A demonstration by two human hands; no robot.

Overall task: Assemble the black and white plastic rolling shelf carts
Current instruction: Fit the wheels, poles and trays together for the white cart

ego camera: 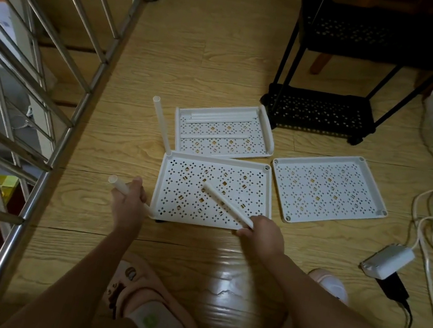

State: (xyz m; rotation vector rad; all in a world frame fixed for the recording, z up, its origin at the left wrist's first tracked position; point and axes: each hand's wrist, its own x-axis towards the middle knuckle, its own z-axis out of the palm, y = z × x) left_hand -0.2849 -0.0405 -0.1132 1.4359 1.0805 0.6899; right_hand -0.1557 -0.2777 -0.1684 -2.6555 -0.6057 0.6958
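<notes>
1. On floor [212, 51], centre of view: near white tray [218, 161] lies flat, w/ one white pole [160, 124] standing tilted in its far-left corner.
2. left grip [128, 201]: fingers curled round second pole [118, 183]. Pole's low end meets tray's near-left corner; top end sticks out up-left of the fist.
3. right grip [264, 234]: closed round near end of third pole [225, 203]. Pole slants up-left over tray's holed base; can't tell if low end sits in the near-right corner.
4. Just behind near tray: far tray [240, 146] w/ loose poles [221, 121] lying in it & curved handle [266, 130] at right end.
5. Right of both: side tray [329, 192], flat, narrow gap from near tray.
6. Black cart [321, 112], already built, stands just beyond far tray.
7. Misc: metal railing [62, 79] at left, cables [431, 224] & white adapter [388, 259] at right, slippers [156, 315] at bottom.
</notes>
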